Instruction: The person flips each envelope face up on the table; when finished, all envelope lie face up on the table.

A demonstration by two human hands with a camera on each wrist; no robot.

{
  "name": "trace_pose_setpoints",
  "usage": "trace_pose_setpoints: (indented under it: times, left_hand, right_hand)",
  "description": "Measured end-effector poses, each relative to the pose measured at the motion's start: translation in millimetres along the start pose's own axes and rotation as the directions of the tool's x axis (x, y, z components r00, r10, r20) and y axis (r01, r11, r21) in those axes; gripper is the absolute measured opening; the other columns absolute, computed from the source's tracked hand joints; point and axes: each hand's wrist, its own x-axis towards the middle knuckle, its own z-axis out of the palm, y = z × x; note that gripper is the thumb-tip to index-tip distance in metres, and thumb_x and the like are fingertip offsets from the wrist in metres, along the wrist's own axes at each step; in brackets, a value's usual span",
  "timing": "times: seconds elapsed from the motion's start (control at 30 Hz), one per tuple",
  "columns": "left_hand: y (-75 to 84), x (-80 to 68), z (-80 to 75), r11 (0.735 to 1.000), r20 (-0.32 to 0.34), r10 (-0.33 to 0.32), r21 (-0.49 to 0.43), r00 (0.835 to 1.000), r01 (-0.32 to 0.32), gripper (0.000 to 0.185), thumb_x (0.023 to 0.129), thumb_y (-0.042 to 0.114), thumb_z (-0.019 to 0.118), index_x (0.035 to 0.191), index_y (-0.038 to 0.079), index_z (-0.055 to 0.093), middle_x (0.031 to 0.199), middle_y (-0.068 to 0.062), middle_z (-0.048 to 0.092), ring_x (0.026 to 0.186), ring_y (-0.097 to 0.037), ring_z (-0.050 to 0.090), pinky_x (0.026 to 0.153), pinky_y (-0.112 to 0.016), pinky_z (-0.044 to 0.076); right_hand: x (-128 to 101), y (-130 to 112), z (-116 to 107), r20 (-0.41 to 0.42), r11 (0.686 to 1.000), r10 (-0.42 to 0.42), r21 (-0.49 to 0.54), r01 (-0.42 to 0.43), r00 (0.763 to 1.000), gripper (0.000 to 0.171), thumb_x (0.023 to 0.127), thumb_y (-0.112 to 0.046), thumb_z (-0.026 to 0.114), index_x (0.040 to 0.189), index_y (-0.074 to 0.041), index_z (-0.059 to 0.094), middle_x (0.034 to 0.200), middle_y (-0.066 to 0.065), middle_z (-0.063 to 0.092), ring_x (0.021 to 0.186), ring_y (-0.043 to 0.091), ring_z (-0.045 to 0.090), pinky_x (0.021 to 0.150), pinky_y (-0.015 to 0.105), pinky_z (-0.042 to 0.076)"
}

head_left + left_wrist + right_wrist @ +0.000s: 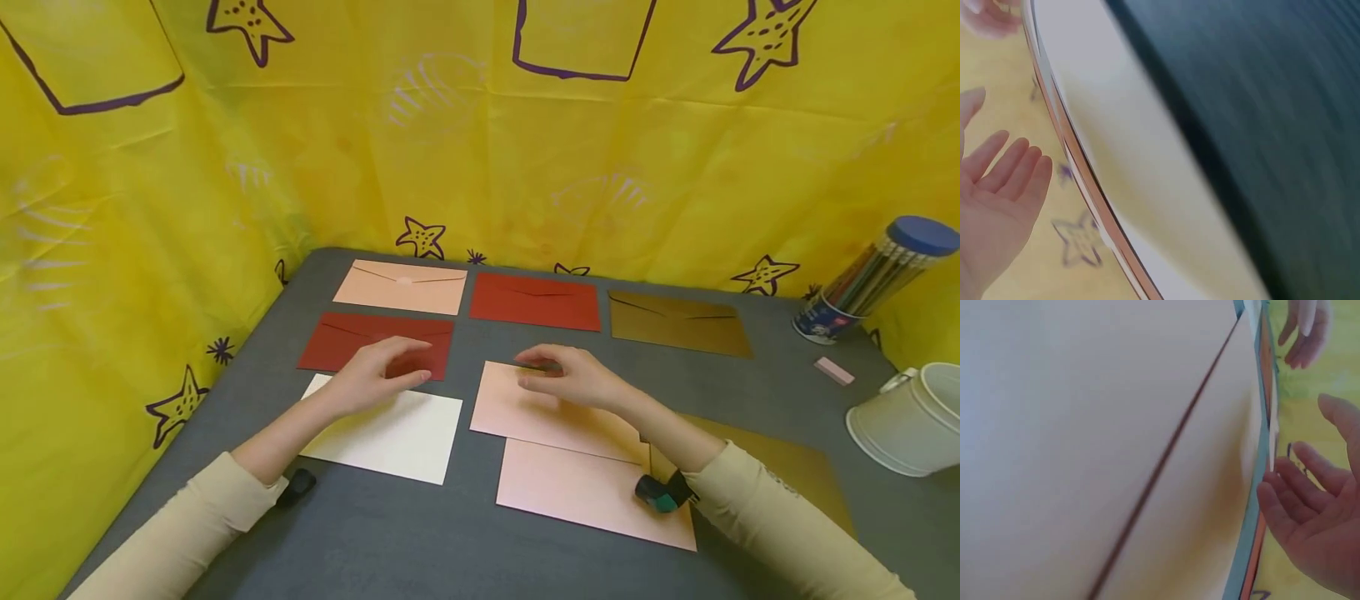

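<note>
My left hand (375, 379) hovers over the near edge of a dark red envelope (330, 340) and the far part of a white envelope (397, 442). Its fingers are loosely bent, with nothing between them and the thumb. My right hand (573, 379) is held above a pink envelope (502, 408), likewise relaxed and holding nothing. That envelope overlaps a second pink envelope (570, 492) nearer to me. Under the right forearm lies a gold envelope (795, 471), partly covered. Both wrist views show the palm and spread fingers (1016, 172) without any object.
Along the back lie a peach envelope (397, 293), a bright red envelope (535, 307) and a brown-gold envelope (675, 329). To the right stand a pencil cup (821, 321), an eraser (834, 372) and a white bucket (903, 429). Yellow cloth (480, 167) borders the dark table (420, 542).
</note>
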Motion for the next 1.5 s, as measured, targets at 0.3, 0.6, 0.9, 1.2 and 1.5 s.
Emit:
trace_pose_setpoints:
  times: [0.3,0.6,0.9,1.2,1.5]
  left_hand:
    - [33.5,7.3,32.6,0.977,0.259,0.135,0.127,0.957,-0.172,0.074,0.089,0.048,0.067,0.147,0.008,0.043,0.149,-0.007,0.044,0.138,-0.023,0.038,0.11,-0.045,0.033]
    - [51.0,22.6,50.2,0.897,0.412,0.168,0.313,0.896,-0.312,0.082,0.091,0.055,0.06,0.152,0.008,0.032,0.158,-0.01,0.027,0.146,-0.023,0.02,0.114,-0.042,0.026]
    - [54.0,28.8,57.2,0.888,0.481,0.085,0.361,0.873,-0.285,0.09,0.09,0.061,0.058,0.155,0.007,0.025,0.16,-0.011,0.019,0.147,-0.025,0.017,0.114,-0.041,0.027]
    - [54.0,29.0,57.3,0.885,0.485,0.1,0.355,0.869,-0.3,0.081,0.094,0.056,0.054,0.154,0.008,0.028,0.16,-0.013,0.021,0.147,-0.026,0.018,0.112,-0.043,0.031]
    - [56.1,28.3,58.3,0.842,0.498,0.114,0.41,0.86,-0.349,0.075,0.097,0.054,0.049,0.152,0.006,0.032,0.158,-0.015,0.024,0.147,-0.027,0.019,0.108,-0.043,0.037]
  right_hand:
    - [-65,28,-14,0.029,0.981,-0.046,-0.187,0.051,0.999,0.073,0.087,-0.046,0.071,0.145,-0.01,0.046,0.147,0.01,0.046,0.138,0.033,0.037,0.108,0.055,0.032]
    - [-107,32,-23,0.094,0.944,-0.055,-0.318,0.082,0.994,0.09,0.085,-0.055,0.068,0.152,-0.008,0.033,0.158,0.012,0.027,0.145,0.036,0.018,0.117,0.045,0.013]
    - [-121,39,-26,0.106,0.936,0.032,-0.352,0.008,0.994,0.094,0.086,-0.06,0.062,0.156,-0.012,0.022,0.161,0.013,0.017,0.146,0.035,0.016,0.114,0.055,0.016]
    - [-124,45,-28,0.094,0.939,0.052,-0.343,-0.016,0.994,0.091,0.088,-0.06,0.061,0.156,-0.014,0.022,0.161,0.01,0.018,0.145,0.035,0.019,0.109,0.058,0.027]
    - [-124,46,-28,0.094,0.933,0.048,-0.361,-0.011,0.994,0.089,0.088,-0.06,0.06,0.155,-0.014,0.024,0.16,0.01,0.019,0.144,0.032,0.022,0.107,0.056,0.031]
